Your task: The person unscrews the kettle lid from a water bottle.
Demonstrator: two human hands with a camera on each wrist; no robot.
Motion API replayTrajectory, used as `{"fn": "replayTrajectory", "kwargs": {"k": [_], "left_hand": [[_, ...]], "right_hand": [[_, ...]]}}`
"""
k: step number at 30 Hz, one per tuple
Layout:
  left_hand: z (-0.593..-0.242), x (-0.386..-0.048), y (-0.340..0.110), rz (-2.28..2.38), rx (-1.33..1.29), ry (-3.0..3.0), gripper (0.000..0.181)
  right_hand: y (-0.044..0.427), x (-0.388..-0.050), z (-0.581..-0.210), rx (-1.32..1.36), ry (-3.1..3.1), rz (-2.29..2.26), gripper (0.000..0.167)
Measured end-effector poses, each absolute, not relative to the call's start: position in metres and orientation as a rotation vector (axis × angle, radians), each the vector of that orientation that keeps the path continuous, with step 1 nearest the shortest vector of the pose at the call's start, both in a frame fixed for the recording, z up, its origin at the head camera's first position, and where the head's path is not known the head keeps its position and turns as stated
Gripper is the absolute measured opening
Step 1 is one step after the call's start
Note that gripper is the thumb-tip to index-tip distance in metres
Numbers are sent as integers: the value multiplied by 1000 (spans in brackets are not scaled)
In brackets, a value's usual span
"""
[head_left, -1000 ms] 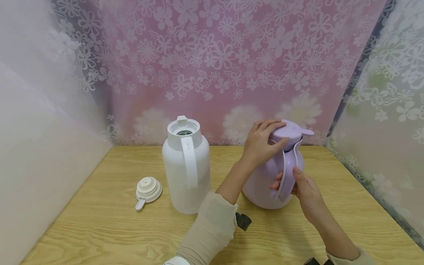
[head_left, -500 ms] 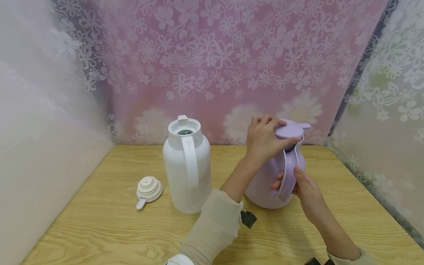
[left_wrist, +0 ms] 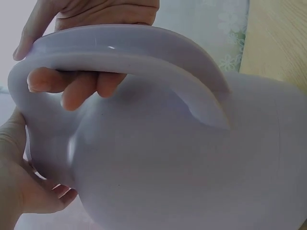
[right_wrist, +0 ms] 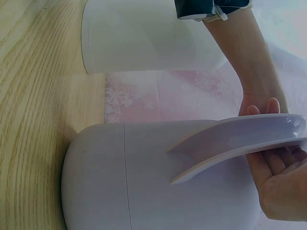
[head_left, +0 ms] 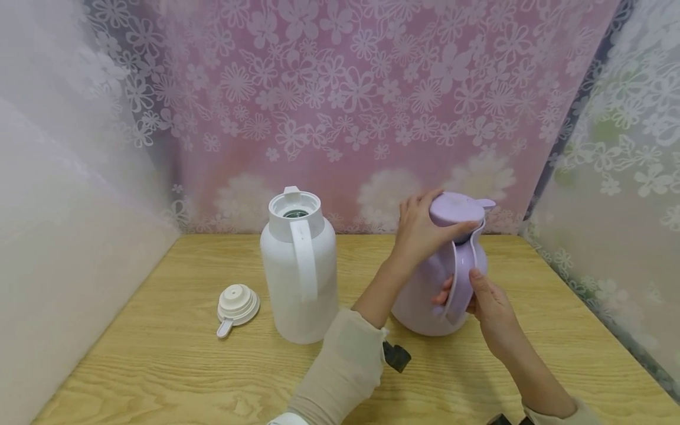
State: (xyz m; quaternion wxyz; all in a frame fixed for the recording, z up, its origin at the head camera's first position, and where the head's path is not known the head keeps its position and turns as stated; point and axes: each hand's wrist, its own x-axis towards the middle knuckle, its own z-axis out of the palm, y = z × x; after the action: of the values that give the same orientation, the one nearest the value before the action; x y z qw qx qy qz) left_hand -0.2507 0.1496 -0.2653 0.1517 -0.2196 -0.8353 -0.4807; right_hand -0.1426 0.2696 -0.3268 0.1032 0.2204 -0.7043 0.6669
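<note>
A lilac thermos jug point(head_left: 417, 304) stands upright on the wooden table at the right. My left hand point(head_left: 419, 230) grips its lilac lid point(head_left: 458, 209) from the left, thumb along the near rim and fingers at the far side. The lid's tab points right and slightly back. Lower down, my right hand point(head_left: 496, 313) holds the jug's handle point(head_left: 461, 283), its fingers wrapped through the loop, which the left wrist view shows closely. Left of it stands a white thermos jug point(head_left: 300, 277), its mouth uncovered. A cream stopper lid point(head_left: 237, 304) lies on the table beside that jug.
The wooden table point(head_left: 159, 366) meets a pink floral curtain point(head_left: 340, 118) at the back. Pale sheets flank it left and right. My left forearm crosses in front of the white jug, with a black wrist mount point(head_left: 396, 356) below it.
The lilac lid has turned a little, its tab swinging away towards the back. My left thumb has slid right along the rim. The right hand and both jugs stay about where they were.
</note>
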Motion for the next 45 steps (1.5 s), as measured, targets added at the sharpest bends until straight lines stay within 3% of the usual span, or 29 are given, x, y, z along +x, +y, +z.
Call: {"fn": "replayTrajectory", "kwargs": {"k": [9,19,45], "left_hand": [[-272,-258,148,-1663,-707,-2334,77],[-271,-255,149,-1633,-606,-2299,74],[-249,-257,148,-1745,-645,-2029,71]], "right_hand": [[270,-143,-328,671,-2070,1961,47],[269,-143,-327,656,-2080,1959,47],[269,-142,-326,665,-2059,1997,47]]}}
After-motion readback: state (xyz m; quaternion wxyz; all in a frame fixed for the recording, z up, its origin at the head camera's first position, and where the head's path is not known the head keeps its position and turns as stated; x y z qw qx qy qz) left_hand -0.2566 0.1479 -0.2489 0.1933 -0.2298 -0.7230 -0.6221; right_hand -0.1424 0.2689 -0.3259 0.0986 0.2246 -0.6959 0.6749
